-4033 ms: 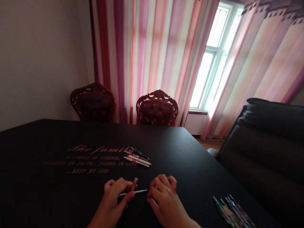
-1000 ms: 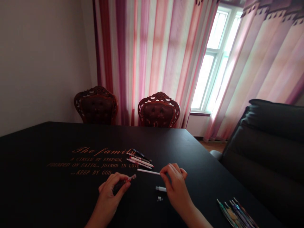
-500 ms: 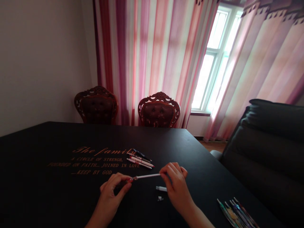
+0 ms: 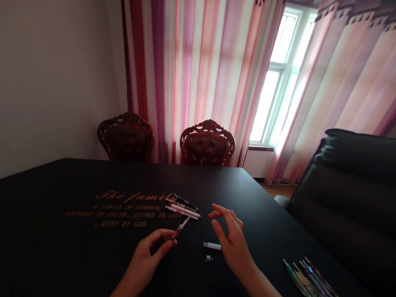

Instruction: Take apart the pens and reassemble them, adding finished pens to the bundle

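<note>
My left hand (image 4: 151, 251) pinches a taken-apart pen (image 4: 175, 234) between thumb and fingertips. The pen's held end is reddish and dark; a thin white refill (image 4: 185, 222) sticks out of it, up and to the right. My right hand (image 4: 230, 235) is open with nothing in it, fingers apart, to the right of the pen. On the black table (image 4: 102, 255) below it lies a short white tube with a greyish end (image 4: 212, 246), partly behind the hand. Nearer me lie small white and clear pieces (image 4: 208, 258), too small to name.
Several pens (image 4: 184, 210) lie together beyond my hands, beside gold lettering (image 4: 120, 214) on the tabletop. More coloured pens (image 4: 306, 276) lie at the near right. A dark padded seat (image 4: 349, 198) stands right of the table, and two carved chairs (image 4: 207, 144) behind it.
My right hand has let go of the white refill's end and opened its fingers. The pen in my left hand has swung to point away and to the right.
</note>
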The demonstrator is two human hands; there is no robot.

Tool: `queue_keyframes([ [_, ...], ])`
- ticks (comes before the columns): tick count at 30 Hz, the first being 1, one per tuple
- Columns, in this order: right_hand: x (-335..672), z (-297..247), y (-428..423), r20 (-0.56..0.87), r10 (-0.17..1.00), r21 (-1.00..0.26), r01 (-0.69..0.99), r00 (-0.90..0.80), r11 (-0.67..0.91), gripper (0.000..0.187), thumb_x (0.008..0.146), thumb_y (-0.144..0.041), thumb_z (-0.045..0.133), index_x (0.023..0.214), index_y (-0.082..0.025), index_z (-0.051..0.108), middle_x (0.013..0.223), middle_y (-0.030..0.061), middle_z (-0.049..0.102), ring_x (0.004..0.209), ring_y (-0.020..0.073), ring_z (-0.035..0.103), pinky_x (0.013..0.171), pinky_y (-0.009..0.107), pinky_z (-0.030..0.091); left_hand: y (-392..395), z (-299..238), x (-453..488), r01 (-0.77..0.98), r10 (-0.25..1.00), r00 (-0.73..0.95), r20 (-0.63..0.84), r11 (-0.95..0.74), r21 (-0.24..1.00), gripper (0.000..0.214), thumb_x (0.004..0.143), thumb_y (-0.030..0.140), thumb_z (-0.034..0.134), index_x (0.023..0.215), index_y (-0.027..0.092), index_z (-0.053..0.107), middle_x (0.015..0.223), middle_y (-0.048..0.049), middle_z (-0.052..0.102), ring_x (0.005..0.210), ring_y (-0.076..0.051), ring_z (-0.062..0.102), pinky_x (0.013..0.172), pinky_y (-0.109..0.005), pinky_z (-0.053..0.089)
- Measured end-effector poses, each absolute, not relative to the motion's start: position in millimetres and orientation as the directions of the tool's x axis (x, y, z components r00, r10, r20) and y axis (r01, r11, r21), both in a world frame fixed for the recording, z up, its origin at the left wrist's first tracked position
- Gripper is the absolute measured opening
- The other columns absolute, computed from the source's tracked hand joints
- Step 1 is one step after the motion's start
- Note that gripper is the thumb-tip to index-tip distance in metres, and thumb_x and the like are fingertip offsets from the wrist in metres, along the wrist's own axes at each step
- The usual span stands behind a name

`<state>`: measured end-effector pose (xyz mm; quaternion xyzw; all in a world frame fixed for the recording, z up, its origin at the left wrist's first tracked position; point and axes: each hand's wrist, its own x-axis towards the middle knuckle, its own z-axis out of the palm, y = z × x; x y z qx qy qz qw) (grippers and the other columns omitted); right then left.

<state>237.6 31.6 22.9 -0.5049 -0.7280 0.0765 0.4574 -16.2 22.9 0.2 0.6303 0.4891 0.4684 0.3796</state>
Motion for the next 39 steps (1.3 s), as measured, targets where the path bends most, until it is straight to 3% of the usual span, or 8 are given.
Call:
queue_keyframes([
  [3,248.5,19.9,39.3,0.562,0.826,-0.541,0.739,-0.036,0.401,0.017,0.096,-0.029,0.049,0.106,-0.027,0.062,0.103,0.0016,0.068,0.105,0.0225,0.057,0.092,0.038,0.033,25.7,3.2,-18.1,0.117,0.988,-0.017,0.154,-0.151,0.982,0.041,0.076,0.054,0.072,0.097,0.020,0.074,0.082,-0.0059,0.080,0.086,-0.026,0.072,0.081,-0.034,0.054],
  [6,255.8,16.6,44.6,0.492,0.867,-0.479,0.807,-0.079,0.346,0.014,0.094,-0.029,0.054,0.087,-0.026,0.066,0.092,-0.0007,0.069,0.099,0.0220,0.058,0.088,0.038,0.031,24.7,7.5,-19.6,0.048,0.993,-0.071,0.096,-0.093,0.995,0.047,0.074,0.058,0.072,0.100,0.019,0.073,0.083,-0.0071,0.081,0.084,-0.026,0.073,0.076,-0.033,0.055],
  [12,256.4,12.2,44.8,0.404,0.893,-0.412,0.832,-0.198,0.371,0.017,0.090,-0.031,0.062,0.075,-0.024,0.066,0.085,-0.0034,0.068,0.093,0.0188,0.056,0.086,0.038,0.026,21.5,11.0,-18.0,0.028,0.995,-0.072,0.067,-0.065,0.997,0.048,0.073,0.059,0.072,0.099,0.019,0.073,0.082,-0.0072,0.081,0.077,-0.025,0.074,0.069,-0.032,0.055],
  [30,256.7,16.1,41.8,0.338,0.903,-0.456,0.794,-0.264,0.403,0.007,0.078,-0.023,0.074,0.076,-0.029,0.071,0.088,-0.0046,0.069,0.096,0.0191,0.057,0.090,0.039,0.027,23.3,9.3,-16.2,0.117,0.988,-0.043,0.149,-0.143,0.983,0.044,0.074,0.058,0.072,0.094,0.019,0.072,0.074,-0.0045,0.078,0.073,-0.022,0.069,0.069,-0.030,0.053],
  [35,249.0,25.6,35.1,0.302,0.885,-0.545,0.697,-0.354,0.465,0.008,0.080,-0.023,0.074,0.080,-0.030,0.073,0.088,-0.0037,0.070,0.098,0.0206,0.057,0.092,0.040,0.029,25.5,3.4,-18.8,0.191,0.986,0.019,0.166,-0.167,0.967,0.034,0.081,0.051,0.067,0.096,0.021,0.070,0.077,-0.0030,0.076,0.080,-0.023,0.067,0.074,-0.031,0.050],
  [37,240.9,28.7,30.6,0.311,0.890,-0.621,0.638,-0.332,0.455,0.009,0.083,-0.027,0.072,0.091,-0.031,0.073,0.088,-0.0032,0.070,0.098,0.0209,0.058,0.093,0.041,0.031,23.2,2.1,-17.6,0.283,0.980,0.057,0.189,-0.198,0.939,0.029,0.082,0.049,0.066,0.095,0.024,0.071,0.081,-0.0022,0.074,0.085,-0.024,0.067,0.080,-0.033,0.048],
  [39,231.1,30.8,25.2,0.318,0.903,-0.727,0.537,-0.289,0.428,0.022,0.085,-0.032,0.070,0.107,-0.031,0.069,0.089,-0.0025,0.070,0.096,0.0209,0.059,0.092,0.040,0.034,18.5,1.4,-14.5,0.404,0.969,0.108,0.222,-0.247,0.881,0.023,0.082,0.047,0.068,0.094,0.027,0.073,0.086,-0.0018,0.073,0.092,-0.027,0.065,0.090,-0.039,0.045],
])
